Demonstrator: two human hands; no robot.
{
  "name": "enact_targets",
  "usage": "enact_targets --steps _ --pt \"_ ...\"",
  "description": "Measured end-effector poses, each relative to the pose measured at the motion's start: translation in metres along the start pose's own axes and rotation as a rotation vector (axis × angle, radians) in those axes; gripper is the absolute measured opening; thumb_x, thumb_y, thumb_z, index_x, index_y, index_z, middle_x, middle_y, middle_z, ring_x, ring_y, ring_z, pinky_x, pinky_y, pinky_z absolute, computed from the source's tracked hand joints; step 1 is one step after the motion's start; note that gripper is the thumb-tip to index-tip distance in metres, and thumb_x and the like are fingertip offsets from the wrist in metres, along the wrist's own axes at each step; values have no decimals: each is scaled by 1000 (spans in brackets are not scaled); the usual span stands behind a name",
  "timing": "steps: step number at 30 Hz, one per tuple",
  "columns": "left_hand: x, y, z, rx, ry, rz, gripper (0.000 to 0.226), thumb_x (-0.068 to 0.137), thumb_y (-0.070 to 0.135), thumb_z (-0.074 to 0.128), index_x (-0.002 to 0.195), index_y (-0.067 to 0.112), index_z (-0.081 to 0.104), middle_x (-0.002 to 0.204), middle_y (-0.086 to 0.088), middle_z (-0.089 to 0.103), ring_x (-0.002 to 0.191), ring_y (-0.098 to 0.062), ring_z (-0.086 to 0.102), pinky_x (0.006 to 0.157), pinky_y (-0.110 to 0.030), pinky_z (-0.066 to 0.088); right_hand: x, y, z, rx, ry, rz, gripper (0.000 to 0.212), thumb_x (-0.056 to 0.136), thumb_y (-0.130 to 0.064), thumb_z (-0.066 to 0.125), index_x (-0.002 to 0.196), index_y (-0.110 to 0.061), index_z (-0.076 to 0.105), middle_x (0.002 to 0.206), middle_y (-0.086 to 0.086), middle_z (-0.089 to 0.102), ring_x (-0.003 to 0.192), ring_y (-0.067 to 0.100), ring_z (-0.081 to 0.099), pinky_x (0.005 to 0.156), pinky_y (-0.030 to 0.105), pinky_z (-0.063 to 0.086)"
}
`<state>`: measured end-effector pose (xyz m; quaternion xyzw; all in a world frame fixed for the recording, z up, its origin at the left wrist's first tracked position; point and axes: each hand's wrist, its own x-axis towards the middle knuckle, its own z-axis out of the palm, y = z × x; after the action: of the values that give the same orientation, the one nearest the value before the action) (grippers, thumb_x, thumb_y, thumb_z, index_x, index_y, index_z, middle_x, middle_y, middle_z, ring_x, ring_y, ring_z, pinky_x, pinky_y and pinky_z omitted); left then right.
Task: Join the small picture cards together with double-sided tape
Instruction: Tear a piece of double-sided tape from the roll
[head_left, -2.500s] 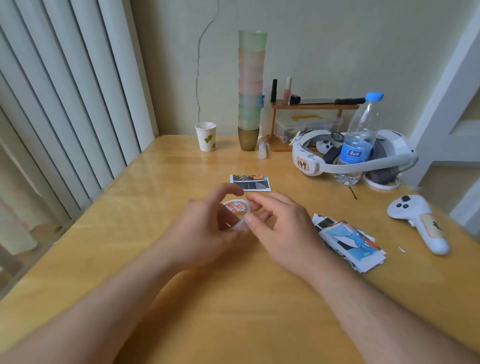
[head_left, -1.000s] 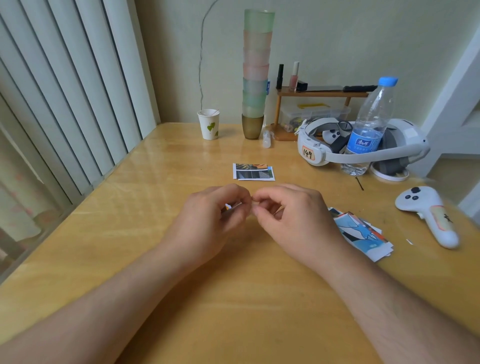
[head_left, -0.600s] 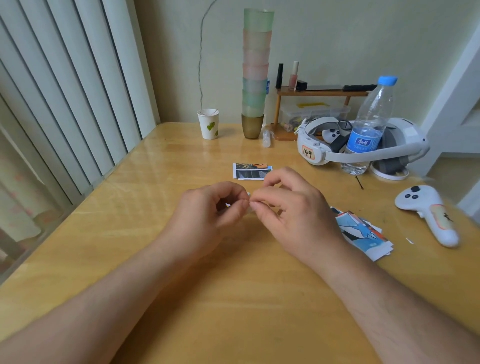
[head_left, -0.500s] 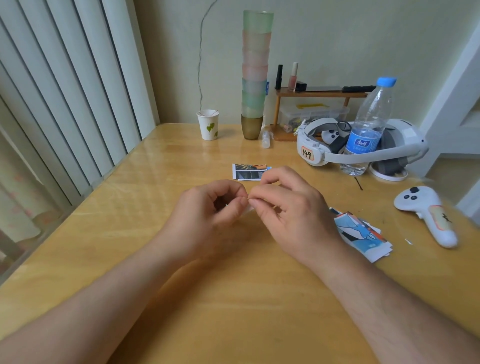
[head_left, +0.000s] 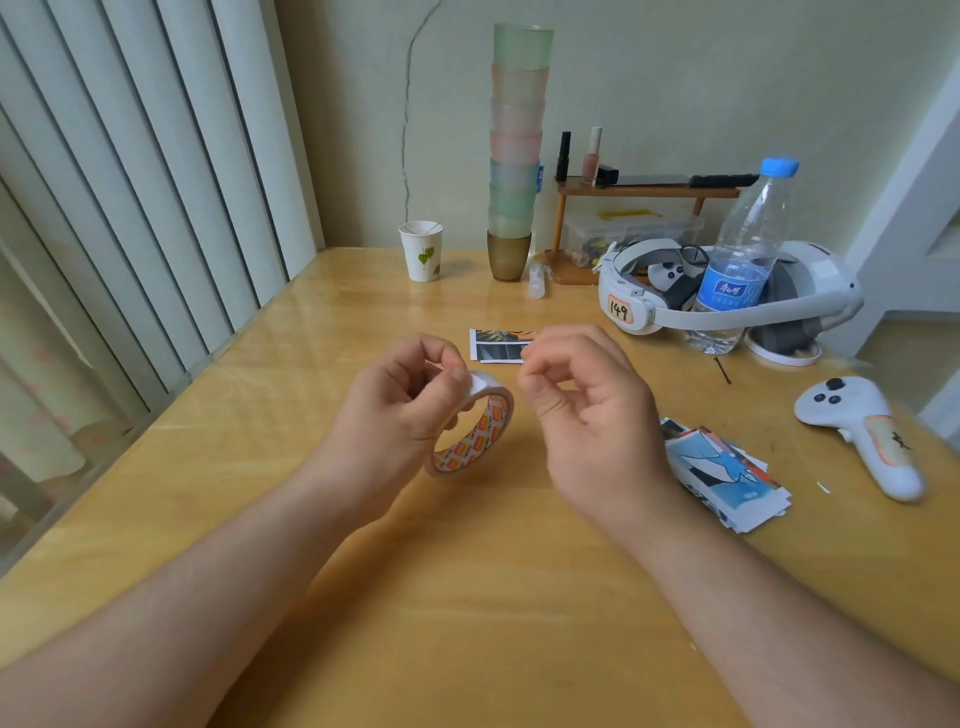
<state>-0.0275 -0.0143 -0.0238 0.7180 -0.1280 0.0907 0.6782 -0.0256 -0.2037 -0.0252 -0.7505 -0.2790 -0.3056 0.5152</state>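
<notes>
While the left hand (head_left: 410, 410) grips the tape roll (head_left: 470, 434) at table centre, the right hand (head_left: 582, 410) at 3 o'clock, fingers curled and empty, may lose the free tape end, which could re-adhere.

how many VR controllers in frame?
2. One white controller lies on the table's right side, beyond the card pile. A second controller sits inside the headset loop, partly behind the water bottle. More may be hidden there.
</notes>
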Motion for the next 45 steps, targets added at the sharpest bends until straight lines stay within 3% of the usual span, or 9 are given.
enact_targets --steps 3,6,13,20,26,30,33,38,45 --pt "1 -3 -11 115 -38 80 11 98 17 64 89 22 63 73 0 59 66 -13 52 63 -27 44 1 1 -4 207 39 315 8 90 -19 70 89 -27 71 103 -3 69 94 24 63 91 48 55" --pt "1 -8 -24 598 -110 274 18 95 14 67 92 32 64 76 8 61 66 -12 54 62 -30 48 2 -1 -9 336 12 566 13 92 -16 72 84 -26 75 89 -2 74 86 20 64 88 42 54" --pt "-1 -11 -23 973 -316 188 63 89 24 69 139 50 40 74 13 60 71 -8 57 65 -18 46 7 -14 -11 483 -30 734 37 97 -5 65 72 -30 78 81 -6 73 85 13 59 79 33 49" --pt "-2 13 -19 505 -118 42 20 90 35 77 108 41 79 102 7 66 91 -3 62 82 -18 46 11 -22 -12 870 11 1048 26 89 -7 68 71 -22 78 70 -3 64 77 17 58 69 28 44" --pt "1 45 23 -231 -234 -361 38 96 15 53 126 13 76 115 -7 75 103 -13 65 89 -31 43 8 -29 -6 1049 13 1093 12 75 -26 75 87 -29 77 77 -4 56 80 16 56 69 27 40" --pt "-1 42 54 -493 -117 -421 48 81 22 68 124 1 73 99 -7 70 87 -10 64 81 -23 48 10 -28 -8 1054 120 1055 28 75 -30 78 103 -29 76 77 -5 56 74 13 54 68 25 43" --pt "-3 37 66 -587 -31 -400 60 71 30 79 122 -1 74 95 -5 70 79 -9 64 78 -22 47 10 -26 -9 1012 185 1035 26 71 -30 79 97 -29 79 74 -6 57 73 12 54 68 24 44" --pt "-7 31 75 -614 125 -386 24 96 20 69 110 3 80 103 -9 73 88 -12 63 78 -23 46 7 -29 -4 949 204 976 9 86 -21 75 90 -27 81 80 -4 67 76 13 57 69 25 45" --pt "-11 32 74 -579 249 -337 16 96 17 72 102 6 81 107 -17 77 96 -14 61 81 -25 45 0 -32 -2 333 236 458 24 92 -10 75 91 -33 79 90 -11 80 89 6 75 79 20 55"
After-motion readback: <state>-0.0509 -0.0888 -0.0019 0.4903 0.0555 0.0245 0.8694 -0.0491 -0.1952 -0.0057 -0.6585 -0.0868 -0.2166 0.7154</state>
